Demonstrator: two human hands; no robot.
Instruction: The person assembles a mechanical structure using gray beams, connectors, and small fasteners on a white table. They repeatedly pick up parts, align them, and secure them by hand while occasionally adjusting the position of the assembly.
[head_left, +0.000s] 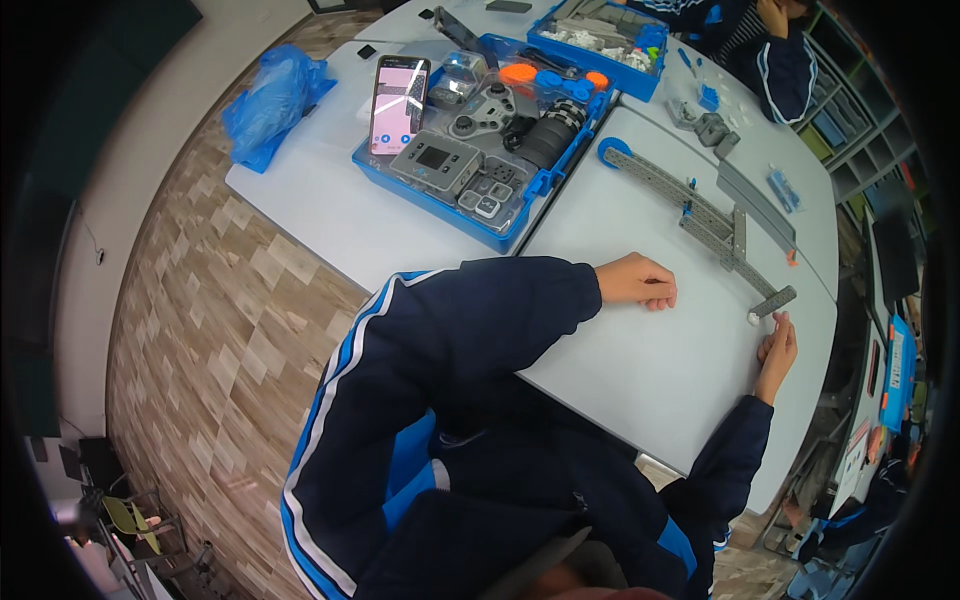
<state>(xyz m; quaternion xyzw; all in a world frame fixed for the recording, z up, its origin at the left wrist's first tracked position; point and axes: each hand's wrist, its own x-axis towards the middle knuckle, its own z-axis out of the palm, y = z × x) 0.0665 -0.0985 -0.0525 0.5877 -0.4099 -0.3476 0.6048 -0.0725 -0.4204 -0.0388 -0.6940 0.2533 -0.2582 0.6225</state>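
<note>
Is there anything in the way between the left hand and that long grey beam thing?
No, nothing that I can see: just white tabletop between the left hand and the grey beam frame.

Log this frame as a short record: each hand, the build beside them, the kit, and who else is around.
Left hand: loosely curled over the white table, nothing visible in it
Right hand: beside the near end of the grey beam assembly; contact unclear
Assembly detail: blue wheel at its far end
Kit: blue tray holding a grey game controller
Screen: lit phone propped at the tray
Others: person's dark sleeve across the table
</note>
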